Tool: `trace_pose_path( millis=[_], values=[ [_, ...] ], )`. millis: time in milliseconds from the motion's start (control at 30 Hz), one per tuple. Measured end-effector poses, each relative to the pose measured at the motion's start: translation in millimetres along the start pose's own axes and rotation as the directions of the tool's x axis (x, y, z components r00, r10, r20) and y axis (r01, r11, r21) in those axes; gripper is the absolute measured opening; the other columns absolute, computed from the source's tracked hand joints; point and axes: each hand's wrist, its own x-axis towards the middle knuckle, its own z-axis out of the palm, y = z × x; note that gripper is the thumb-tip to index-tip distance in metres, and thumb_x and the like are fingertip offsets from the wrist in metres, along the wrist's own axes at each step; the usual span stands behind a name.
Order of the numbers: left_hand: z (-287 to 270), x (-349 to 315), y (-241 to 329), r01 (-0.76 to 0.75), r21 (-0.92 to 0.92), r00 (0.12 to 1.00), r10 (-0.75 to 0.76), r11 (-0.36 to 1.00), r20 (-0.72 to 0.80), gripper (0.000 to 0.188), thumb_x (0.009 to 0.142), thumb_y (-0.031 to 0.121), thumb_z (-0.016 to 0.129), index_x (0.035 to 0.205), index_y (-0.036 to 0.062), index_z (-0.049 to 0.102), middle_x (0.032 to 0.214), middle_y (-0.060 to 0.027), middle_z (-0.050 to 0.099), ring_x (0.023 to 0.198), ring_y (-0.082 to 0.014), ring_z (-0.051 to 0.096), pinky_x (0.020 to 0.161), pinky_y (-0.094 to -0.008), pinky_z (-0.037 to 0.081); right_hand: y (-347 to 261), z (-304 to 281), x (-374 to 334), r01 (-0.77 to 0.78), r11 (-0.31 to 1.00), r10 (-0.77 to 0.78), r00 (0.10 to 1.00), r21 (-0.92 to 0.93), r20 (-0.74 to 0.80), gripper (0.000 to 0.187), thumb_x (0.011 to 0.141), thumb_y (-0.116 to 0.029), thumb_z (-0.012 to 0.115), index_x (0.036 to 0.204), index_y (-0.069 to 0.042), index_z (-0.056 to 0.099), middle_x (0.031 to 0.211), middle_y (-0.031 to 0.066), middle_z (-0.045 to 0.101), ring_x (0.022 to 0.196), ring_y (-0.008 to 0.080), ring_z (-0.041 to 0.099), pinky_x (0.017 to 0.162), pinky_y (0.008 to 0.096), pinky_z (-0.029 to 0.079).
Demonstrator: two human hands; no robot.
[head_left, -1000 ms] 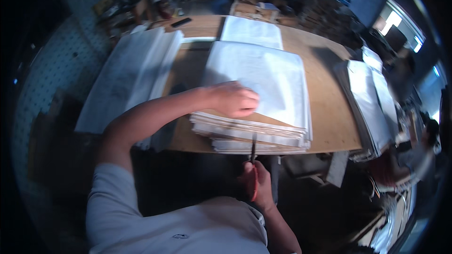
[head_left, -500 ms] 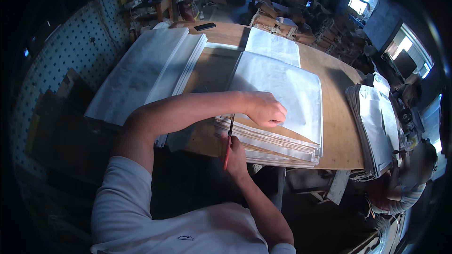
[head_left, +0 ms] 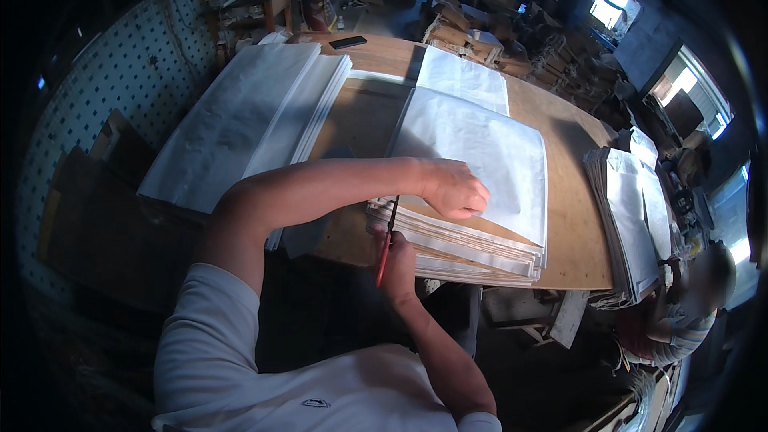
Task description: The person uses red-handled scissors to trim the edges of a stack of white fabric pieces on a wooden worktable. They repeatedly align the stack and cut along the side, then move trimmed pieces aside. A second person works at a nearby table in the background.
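My left arm reaches across in front of me. At its end my left hand [head_left: 454,190] is closed in a fist on top of a stack of large white sheets [head_left: 480,140]; whether anything is inside the curled fingers is hidden. Below the left wrist, my right hand [head_left: 398,268] grips the red handles of a pair of scissors [head_left: 383,260]. Their dark narrow blades point up and away from me, at the left front corner of the stack. The stack's front shows several layered, slightly fanned edges, white and brown.
Another white stack [head_left: 240,112] lies on the left of the wooden table [head_left: 580,216]. A dark phone [head_left: 348,42] rests at the far edge. At the right edge stands a third pile [head_left: 628,208], beside a seated person [head_left: 680,320]. Brown bundles [head_left: 464,36] are heaped behind the table.
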Motion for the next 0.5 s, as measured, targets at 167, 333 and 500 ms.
trace_pose_path(
  millis=[167,333,500],
  values=[
    [-6.8,-2.2,-3.0,-0.014,0.018,0.998,0.015,1.0,-0.06,0.014,0.088,0.014,0.06,0.076,0.0061,0.06,0.081,-0.0083,0.06,0.075,-0.0293,0.066,0.067,-0.0437,0.055,6.4,-9.0,-32.8,0.05,0.995,-0.056,0.996,0.089,0.064,0.044,0.106,-0.04,0.057,0.099,0.003,0.061,0.081,0.0256,0.067,0.079,0.0414,0.068,0.069,0.0442,0.051],
    [-46.8,25.2,-25.2,-0.003,-0.003,0.996,0.003,1.0,-0.089,0.015,0.087,0.011,0.062,0.074,0.005,0.056,0.078,-0.0093,0.056,0.065,-0.0256,0.062,0.06,-0.0409,0.054,27.7,-52.6,-94.9,-0.085,0.934,0.015,0.98,0.347,0.198,0.036,0.106,-0.043,0.058,0.096,-0.007,0.057,0.071,-0.0011,0.057,0.057,0.0054,0.049,0.054,0.0266,0.044],
    [-160.9,106.3,-118.3,0.327,0.239,0.945,-0.316,0.914,-0.082,0.017,0.085,0.01,0.062,0.095,0.0052,0.075,0.088,-0.0171,0.073,0.08,-0.0336,0.07,0.073,-0.0459,0.056,7.5,-90.5,-109.8,-0.243,0.889,0.121,0.942,0.389,0.312,0.037,0.105,-0.041,0.059,0.099,-0.005,0.057,0.073,0.0025,0.058,0.067,0.0097,0.059,0.06,0.0283,0.049]
  ],
)
